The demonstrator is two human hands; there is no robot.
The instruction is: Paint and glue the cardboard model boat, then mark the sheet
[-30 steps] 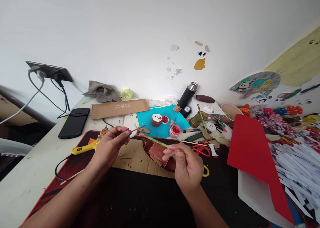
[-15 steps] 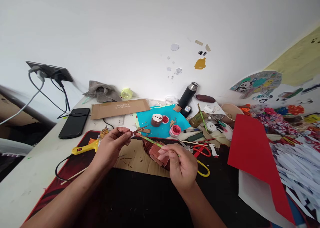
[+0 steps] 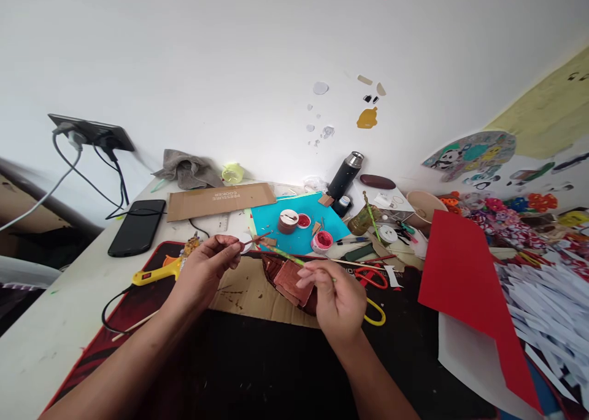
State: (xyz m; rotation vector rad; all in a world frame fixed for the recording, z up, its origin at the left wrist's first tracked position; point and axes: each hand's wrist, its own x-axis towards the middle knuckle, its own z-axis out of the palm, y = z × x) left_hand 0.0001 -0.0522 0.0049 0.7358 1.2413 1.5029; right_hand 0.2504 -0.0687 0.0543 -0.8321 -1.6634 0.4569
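Between its fingertips my left hand (image 3: pixel 219 253) pinches a thin brown stick (image 3: pixel 256 240). My right hand (image 3: pixel 335 291) is closed on a green paintbrush (image 3: pixel 288 257), whose tip points left toward the stick. Beneath the brush, a reddish-brown painted piece (image 3: pixel 293 280) lies on brown cardboard (image 3: pixel 243 288), partly behind my right hand. An open jar of red paint (image 3: pixel 323 241) and a brown jar with a white top (image 3: pixel 288 220) stand on a blue sheet (image 3: pixel 271 214). A round lid with red paint (image 3: pixel 304 221) lies beside them.
A yellow glue gun (image 3: pixel 159 273) lies at left near a black phone (image 3: pixel 137 227). Scissors with red handles (image 3: pixel 372 278), a black flask (image 3: pixel 345 176) and a second green brush (image 3: pixel 372 217) are right of centre. A red sheet (image 3: pixel 469 285) and white paper strips fill the right.
My right hand and the brush have shifted slightly right, and the brush tip now sits a little farther from my left fingers. My left hand stays nearly in place.
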